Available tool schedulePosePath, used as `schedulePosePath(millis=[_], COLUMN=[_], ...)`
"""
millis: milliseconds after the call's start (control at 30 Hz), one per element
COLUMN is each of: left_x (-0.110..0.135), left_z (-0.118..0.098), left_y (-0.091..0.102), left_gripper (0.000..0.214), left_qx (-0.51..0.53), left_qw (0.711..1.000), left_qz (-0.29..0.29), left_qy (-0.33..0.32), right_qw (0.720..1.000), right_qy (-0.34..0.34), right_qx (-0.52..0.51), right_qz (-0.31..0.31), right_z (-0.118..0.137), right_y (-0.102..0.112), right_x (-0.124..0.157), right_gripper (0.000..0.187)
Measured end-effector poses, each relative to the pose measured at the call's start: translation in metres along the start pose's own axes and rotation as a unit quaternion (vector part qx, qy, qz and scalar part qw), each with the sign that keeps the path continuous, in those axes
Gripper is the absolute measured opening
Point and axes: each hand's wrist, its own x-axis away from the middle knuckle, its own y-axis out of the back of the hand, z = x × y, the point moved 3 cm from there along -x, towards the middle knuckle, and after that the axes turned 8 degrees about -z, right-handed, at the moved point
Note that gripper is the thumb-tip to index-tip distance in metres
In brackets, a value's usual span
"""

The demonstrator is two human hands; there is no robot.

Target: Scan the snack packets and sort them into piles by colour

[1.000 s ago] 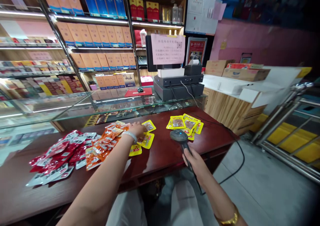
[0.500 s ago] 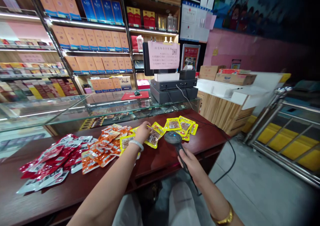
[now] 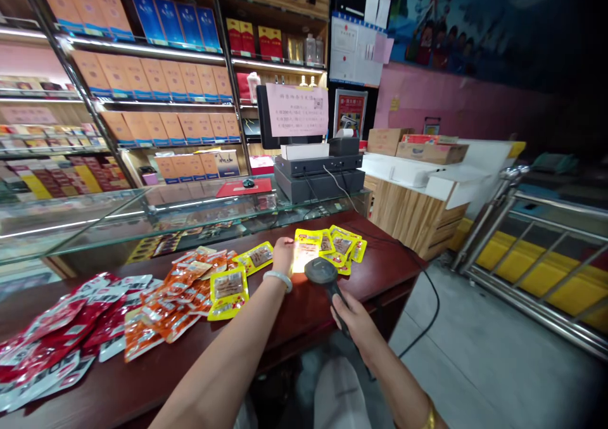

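My right hand (image 3: pixel 354 318) is wrapped round the handle of a black barcode scanner (image 3: pixel 321 270). Bright light from the scanner falls on a yellow snack packet (image 3: pixel 306 246), whose left edge is pinched in my left hand (image 3: pixel 284 256). Just right of it lies a pile of yellow packets (image 3: pixel 342 244). To the left of my left hand, two more yellow packets rest on the dark red table: one near (image 3: pixel 228 289) and one farther back (image 3: pixel 259 257). Beside them are heaps of orange packets (image 3: pixel 175 296) and of red and white packets (image 3: pixel 71 327).
Behind the dark red table (image 3: pixel 380 277) stands a glass display counter (image 3: pixel 161 217) with a monitor covered by a pink notice (image 3: pixel 298 109) and a black cash drawer (image 3: pixel 323 182). The scanner's cable (image 3: pixel 434 302) loops at the right, near a metal railing (image 3: pixel 536 239).
My left hand has moved right and now holds a yellow packet under the scanner, which is lit. The view has shifted a little, and the two yellow packets at left are uncovered.
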Motion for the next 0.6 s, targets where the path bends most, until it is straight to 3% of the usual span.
schedulePosePath(millis=[167,233,300,367,467,533,600], left_x=[0.002,0.003,0.003,-0.002,-0.018,-0.035,-0.052], left_z=[-0.015,-0.02,-0.025,-0.03,-0.034,-0.032,-0.024], left_y=[-0.059,-0.072,-0.072,-0.057,-0.012,0.028,0.066], left_gripper=[0.03,0.034,0.036,0.034,0.032,0.039,0.042], left_qx=[0.016,0.016,-0.015,-0.089,-0.253,-0.391,-0.522], left_qw=[0.998,0.996,0.994,0.983,0.934,0.882,0.821], left_qz=[0.054,0.086,0.112,0.128,0.128,0.116,0.118], left_qy=[0.031,0.036,-0.003,-0.094,-0.218,-0.236,-0.199], right_qw=[0.998,0.997,0.995,0.994,0.995,0.995,0.996], right_qy=[-0.01,-0.022,-0.036,-0.045,-0.05,-0.051,-0.047], right_qx=[-0.02,-0.028,-0.034,-0.034,-0.036,-0.043,-0.041], right_qz=[-0.064,-0.075,-0.085,-0.09,-0.079,-0.072,-0.062], right_z=[-0.004,0.0,0.005,0.009,0.01,0.01,0.009], right_y=[0.02,0.026,0.03,0.032,0.03,0.026,0.021], right_x=[-0.01,-0.01,-0.008,-0.006,-0.004,-0.002,-0.001], right_gripper=[0.063,0.066,0.067,0.067,0.065,0.063,0.058])
